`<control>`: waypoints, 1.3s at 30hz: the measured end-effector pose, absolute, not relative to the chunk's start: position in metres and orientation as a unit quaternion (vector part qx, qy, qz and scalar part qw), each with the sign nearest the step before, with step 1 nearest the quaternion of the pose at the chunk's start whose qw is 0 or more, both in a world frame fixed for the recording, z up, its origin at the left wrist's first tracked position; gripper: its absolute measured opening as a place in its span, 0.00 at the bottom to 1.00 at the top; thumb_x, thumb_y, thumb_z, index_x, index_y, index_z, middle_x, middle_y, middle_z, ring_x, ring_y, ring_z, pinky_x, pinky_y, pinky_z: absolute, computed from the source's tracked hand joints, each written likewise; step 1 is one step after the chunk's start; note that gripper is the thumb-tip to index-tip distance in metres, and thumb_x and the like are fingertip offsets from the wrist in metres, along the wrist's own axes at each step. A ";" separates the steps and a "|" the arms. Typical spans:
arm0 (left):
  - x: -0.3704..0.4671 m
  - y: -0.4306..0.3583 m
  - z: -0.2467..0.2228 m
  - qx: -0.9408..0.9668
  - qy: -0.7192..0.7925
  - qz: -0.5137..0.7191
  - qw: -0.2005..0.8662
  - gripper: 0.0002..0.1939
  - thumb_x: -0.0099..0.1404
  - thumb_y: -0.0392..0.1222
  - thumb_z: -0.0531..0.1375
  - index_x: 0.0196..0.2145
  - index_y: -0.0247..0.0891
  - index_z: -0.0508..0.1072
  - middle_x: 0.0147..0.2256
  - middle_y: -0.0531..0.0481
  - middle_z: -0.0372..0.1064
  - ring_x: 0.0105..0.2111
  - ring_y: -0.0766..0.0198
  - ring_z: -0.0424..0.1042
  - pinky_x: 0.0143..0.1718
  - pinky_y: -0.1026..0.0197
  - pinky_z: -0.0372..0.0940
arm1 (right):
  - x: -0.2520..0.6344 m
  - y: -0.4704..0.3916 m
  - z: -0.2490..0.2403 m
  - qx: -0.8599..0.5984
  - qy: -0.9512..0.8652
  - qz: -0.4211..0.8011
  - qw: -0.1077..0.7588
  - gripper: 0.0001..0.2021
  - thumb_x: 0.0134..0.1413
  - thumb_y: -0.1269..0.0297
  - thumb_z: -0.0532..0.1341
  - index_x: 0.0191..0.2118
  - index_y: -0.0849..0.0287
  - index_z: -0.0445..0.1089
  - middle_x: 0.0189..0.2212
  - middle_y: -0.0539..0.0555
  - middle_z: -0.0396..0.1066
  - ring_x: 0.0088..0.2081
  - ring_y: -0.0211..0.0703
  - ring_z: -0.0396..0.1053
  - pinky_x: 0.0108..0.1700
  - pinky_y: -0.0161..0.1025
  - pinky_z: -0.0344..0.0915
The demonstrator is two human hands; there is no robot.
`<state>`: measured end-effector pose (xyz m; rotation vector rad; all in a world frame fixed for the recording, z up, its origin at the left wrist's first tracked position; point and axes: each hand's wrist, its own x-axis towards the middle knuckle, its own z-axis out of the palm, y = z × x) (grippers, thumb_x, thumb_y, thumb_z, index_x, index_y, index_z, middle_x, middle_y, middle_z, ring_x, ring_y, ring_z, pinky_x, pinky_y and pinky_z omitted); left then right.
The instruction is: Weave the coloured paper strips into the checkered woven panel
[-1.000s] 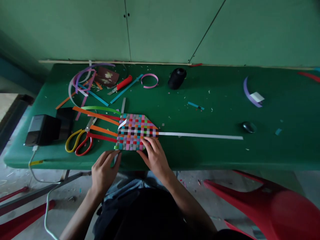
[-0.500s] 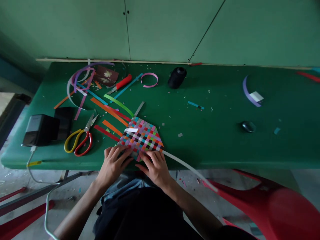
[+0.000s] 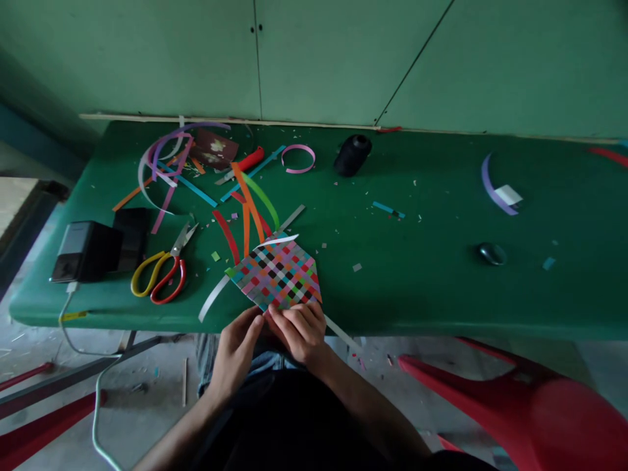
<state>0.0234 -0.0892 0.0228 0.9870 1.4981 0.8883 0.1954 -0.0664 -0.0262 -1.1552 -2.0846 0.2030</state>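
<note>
A multicoloured woven mat of strips (image 3: pixel 282 271) lies tilted over the near table edge. Orange, red and green strip ends fan out from its far left side, and pale ends stick out at left and right. My right hand (image 3: pixel 301 330) grips its near right edge, thumb and fingers pressed together. Close by, my left hand (image 3: pixel 239 347) is closed at the near corner, its fingertips partly hidden under the mat. Scissors (image 3: pixel 171 265) with one yellow and one red handle lie left of the mat.
Beside the scissors sits a black box-shaped device (image 3: pixel 86 252) with a white cable. Farther back are a red-handled utility knife (image 3: pixel 250 159), loose strips (image 3: pixel 167 157), a pink strip ring (image 3: pixel 299 159) and a black thread spool (image 3: pixel 353 156). A red chair (image 3: pixel 490 399) stands at right.
The mat has turned clockwise, its strip ends now pointing more away from me. My left hand has moved from its top surface down to the near corner. The right hand has closed more tightly.
</note>
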 end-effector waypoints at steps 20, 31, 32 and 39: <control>0.005 0.047 0.016 0.474 0.517 0.353 0.619 0.19 0.64 0.57 0.65 0.40 0.37 0.78 0.32 0.50 0.75 0.31 0.62 0.75 0.33 0.62 0.74 | 0.199 0.078 0.031 -0.427 -0.849 0.121 0.287 0.27 0.73 0.78 0.48 0.72 0.55 0.57 0.63 0.62 0.67 0.66 0.55 0.65 0.65 0.55 0.71; 0.014 0.021 0.011 0.699 0.668 0.209 0.148 0.17 0.72 0.50 0.62 0.54 0.42 0.78 0.40 0.45 0.77 0.40 0.52 0.76 0.39 0.56 0.68 | 0.191 0.124 -0.022 -0.445 -0.834 0.129 0.300 0.18 0.74 0.72 0.52 0.63 0.59 0.70 0.56 0.62 0.72 0.60 0.54 0.68 0.63 0.57 0.73; 0.015 0.017 0.007 0.713 0.657 0.214 0.122 0.19 0.73 0.50 0.62 0.56 0.41 0.77 0.44 0.43 0.77 0.44 0.50 0.75 0.43 0.54 0.69 | 0.192 0.124 -0.022 -0.441 -0.834 0.129 0.306 0.18 0.75 0.71 0.52 0.62 0.58 0.70 0.55 0.62 0.73 0.60 0.54 0.69 0.63 0.56 0.73; 0.013 0.010 -0.011 0.758 0.609 0.230 0.052 0.22 0.74 0.50 0.62 0.60 0.37 0.75 0.51 0.38 0.74 0.51 0.45 0.71 0.51 0.47 0.67 | 0.192 0.124 -0.023 -0.424 -0.838 0.119 0.323 0.19 0.75 0.71 0.52 0.64 0.56 0.71 0.53 0.60 0.75 0.58 0.51 0.70 0.62 0.54 0.74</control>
